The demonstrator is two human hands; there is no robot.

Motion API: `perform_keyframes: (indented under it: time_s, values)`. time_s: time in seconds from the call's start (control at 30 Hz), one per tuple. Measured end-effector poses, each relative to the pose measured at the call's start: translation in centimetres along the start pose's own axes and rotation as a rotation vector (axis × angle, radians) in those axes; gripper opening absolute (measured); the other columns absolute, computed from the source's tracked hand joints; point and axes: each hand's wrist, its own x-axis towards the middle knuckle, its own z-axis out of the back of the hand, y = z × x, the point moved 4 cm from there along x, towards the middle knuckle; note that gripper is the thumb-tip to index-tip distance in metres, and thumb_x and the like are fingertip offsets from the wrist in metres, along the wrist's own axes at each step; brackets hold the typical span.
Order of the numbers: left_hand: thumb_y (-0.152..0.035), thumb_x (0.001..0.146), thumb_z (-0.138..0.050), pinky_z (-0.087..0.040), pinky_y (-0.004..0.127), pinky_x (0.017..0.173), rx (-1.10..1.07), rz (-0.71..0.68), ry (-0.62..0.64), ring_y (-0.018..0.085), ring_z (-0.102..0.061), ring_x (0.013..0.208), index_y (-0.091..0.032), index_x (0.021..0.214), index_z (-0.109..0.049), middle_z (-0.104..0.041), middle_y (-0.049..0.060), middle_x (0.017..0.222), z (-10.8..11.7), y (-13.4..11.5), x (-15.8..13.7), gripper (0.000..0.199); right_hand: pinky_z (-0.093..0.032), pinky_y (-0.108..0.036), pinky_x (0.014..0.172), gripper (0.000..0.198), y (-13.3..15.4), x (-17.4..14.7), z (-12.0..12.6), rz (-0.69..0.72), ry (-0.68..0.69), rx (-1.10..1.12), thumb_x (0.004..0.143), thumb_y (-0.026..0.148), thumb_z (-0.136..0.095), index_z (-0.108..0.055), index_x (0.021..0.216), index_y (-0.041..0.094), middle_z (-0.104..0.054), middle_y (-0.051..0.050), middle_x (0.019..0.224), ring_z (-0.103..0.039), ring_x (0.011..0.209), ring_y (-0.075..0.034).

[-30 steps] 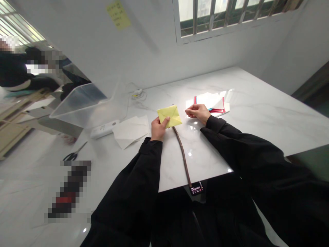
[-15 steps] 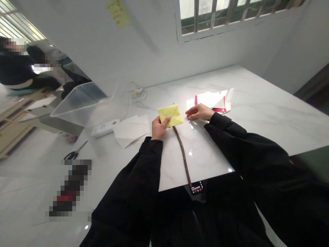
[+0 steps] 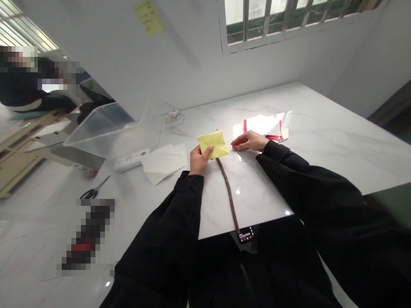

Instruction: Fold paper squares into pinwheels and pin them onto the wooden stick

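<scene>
Left hand grips a folded yellow paper above the table.
The left hand (image 3: pixel 198 162) pinches the yellow paper (image 3: pixel 215 142) at its lower edge, thumb on top, over the far part of a thin brown stick (image 3: pixel 228 188). The right hand (image 3: pixel 252 141) is released, fingers loosely curved, just beside the yellow paper and in front of red-edged papers (image 3: pixel 261 124) on the table (image 3: pixel 327 141). White sheets (image 3: pixel 163 162) lie to the left.

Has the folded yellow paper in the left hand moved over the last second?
No: against the brown stick on the marbled table, the folded yellow paper shows no clear shift; its lower edge crosses the stick at the same spot.
</scene>
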Motion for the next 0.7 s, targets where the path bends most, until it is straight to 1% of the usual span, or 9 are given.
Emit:
perform_keyframes:
  time_s: [0.13, 0.27, 0.4, 0.5, 0.6, 0.7]
  values:
    - [-0.046, 0.060, -0.091, -0.047, 0.025, 0.054, -0.005, 0.007, -0.002, 0.017, -0.063, 0.065, -0.011, 0.091, -0.075, -0.074, 0.009, 0.082, 0.0, 0.0, 0.0, 0.049, -0.067, -0.028, 0.073, 0.025, -0.2, 0.0, -0.1, -0.006, -0.011, 0.004, 0.062, 0.007, -0.092, -0.083, 0.082, 0.018, -0.081, -0.007, 0.080, -0.077, 0.073, -0.018]
    - [-0.047, 0.060, -0.090, -0.046, 0.023, 0.051, 0.004, -0.010, 0.004, 0.015, -0.060, 0.062, -0.011, 0.089, -0.075, -0.073, 0.008, 0.080, -0.1, 0.0, 0.1, 0.049, -0.066, -0.028, 0.071, 0.021, 0.0, -0.2, -0.3, 0.001, -0.030, -0.022, 0.065, 0.010, -0.092, -0.082, 0.082, 0.017, -0.081, -0.007, 0.078, -0.075, 0.069, -0.017]
    - [-0.048, 0.060, -0.089, -0.047, 0.023, 0.053, 0.003, -0.003, 0.011, 0.015, -0.061, 0.063, -0.011, 0.091, -0.075, -0.074, 0.007, 0.080, 0.0, 0.2, 0.3, 0.050, -0.062, -0.022, 0.064, 0.014, 0.3, -0.2, -0.4, 0.011, -0.034, -0.114, 0.071, 0.009, -0.087, -0.081, 0.082, 0.014, -0.078, -0.005, 0.074, -0.070, 0.063, -0.012]
    - [-0.047, 0.062, -0.088, -0.049, 0.024, 0.056, -0.005, -0.006, 0.015, 0.016, -0.064, 0.066, -0.011, 0.092, -0.075, -0.075, 0.008, 0.083, 0.0, 0.3, 0.3, 0.049, -0.058, -0.020, 0.060, 0.012, 0.6, -0.2, -0.5, 0.047, -0.056, -0.180, 0.075, 0.007, -0.081, -0.082, 0.084, 0.014, -0.076, -0.002, 0.070, -0.066, 0.059, -0.010]
    - [-0.046, 0.063, -0.087, -0.049, 0.024, 0.055, -0.003, -0.008, 0.012, 0.016, -0.064, 0.064, -0.011, 0.092, -0.075, -0.075, 0.008, 0.084, 0.0, 0.3, 0.3, 0.048, -0.057, -0.020, 0.060, 0.015, 0.8, -0.3, -0.4, 0.074, -0.090, -0.237, 0.076, 0.005, -0.076, -0.083, 0.084, 0.015, -0.074, -0.001, 0.068, -0.064, 0.058, -0.010]
    - [-0.045, 0.062, -0.088, -0.048, 0.024, 0.053, -0.006, -0.009, 0.004, 0.015, -0.062, 0.062, -0.011, 0.091, -0.074, -0.074, 0.007, 0.081, 0.1, 0.2, 0.2, 0.046, -0.059, -0.022, 0.063, 0.014, 1.0, -0.3, -0.7, 0.112, -0.066, -0.213, 0.074, 0.006, -0.077, -0.081, 0.084, 0.015, -0.074, -0.001, 0.068, -0.067, 0.061, -0.012]
